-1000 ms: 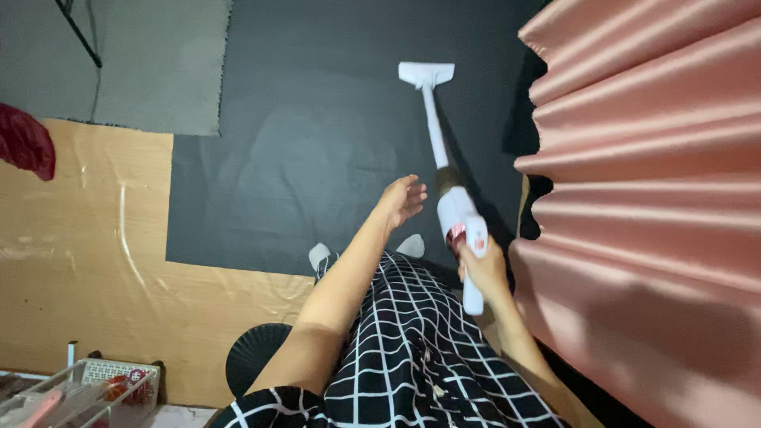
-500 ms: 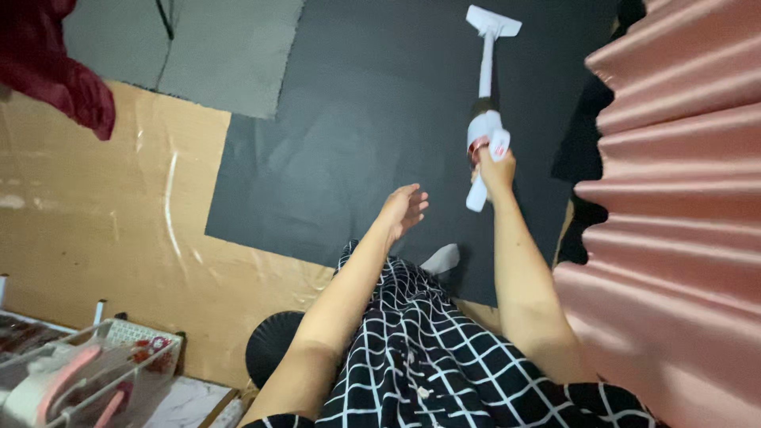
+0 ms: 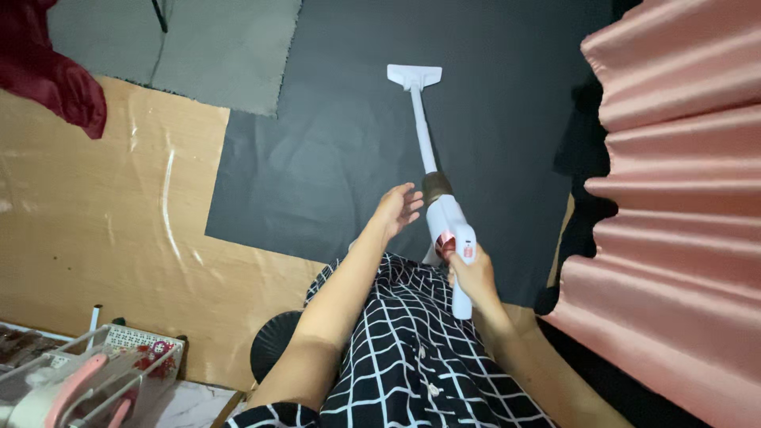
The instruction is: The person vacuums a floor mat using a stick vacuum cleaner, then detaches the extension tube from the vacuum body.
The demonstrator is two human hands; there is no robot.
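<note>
The right hand [image 3: 473,277] is wrapped tight around the handle of a white stick vacuum cleaner [image 3: 444,218], gripping it just below the round reddish part on the body. The left hand [image 3: 399,208] hangs free just beside the vacuum's body, fingers loosely spread and holding nothing. From the grip, the vacuum's slim white tube runs forward and away from the person, ending in a flat white floor nozzle [image 3: 414,76] that rests on a large black fabric sheet [image 3: 333,150] spread over the floor. Both forearms reach out over a black garment with a white grid pattern [image 3: 412,357] worn by the person. Beyond the black sheet, at the upper left, lies a grey fabric piece [image 3: 214,47], and a dark red cloth [image 3: 51,75] shows at the left edge. Bare wood-coloured flooring [image 3: 103,214] under glossy film fills the left side. A ribbed pink curtain [image 3: 682,198] takes up the right. At the lower left sits a wire rack [image 3: 87,380] with pink-handled items.
</note>
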